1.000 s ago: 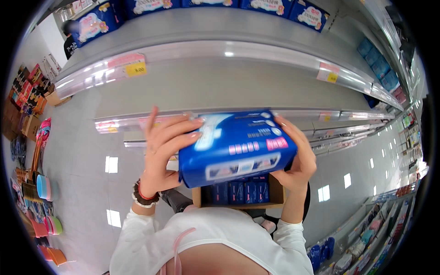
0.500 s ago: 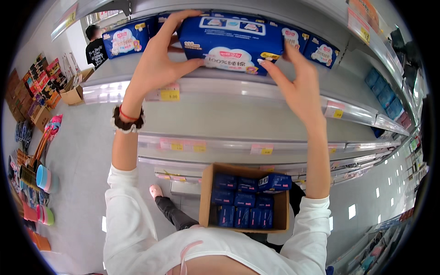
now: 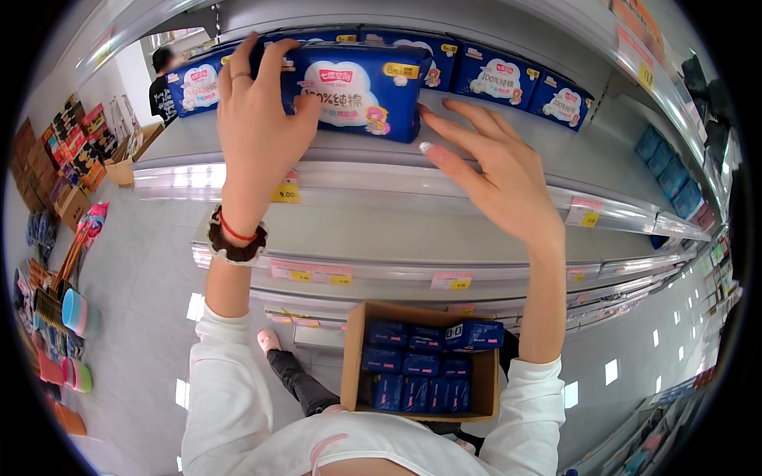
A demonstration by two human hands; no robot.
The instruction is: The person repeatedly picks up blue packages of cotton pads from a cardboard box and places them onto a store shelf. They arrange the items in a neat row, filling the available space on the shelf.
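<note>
Up on the shelf, blue pack under left grip.

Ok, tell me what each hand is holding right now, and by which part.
The left hand rests on the left end of the blue pack on the shelf, fingers over its top. The right hand is open beside the pack, holding nothing.
</note>
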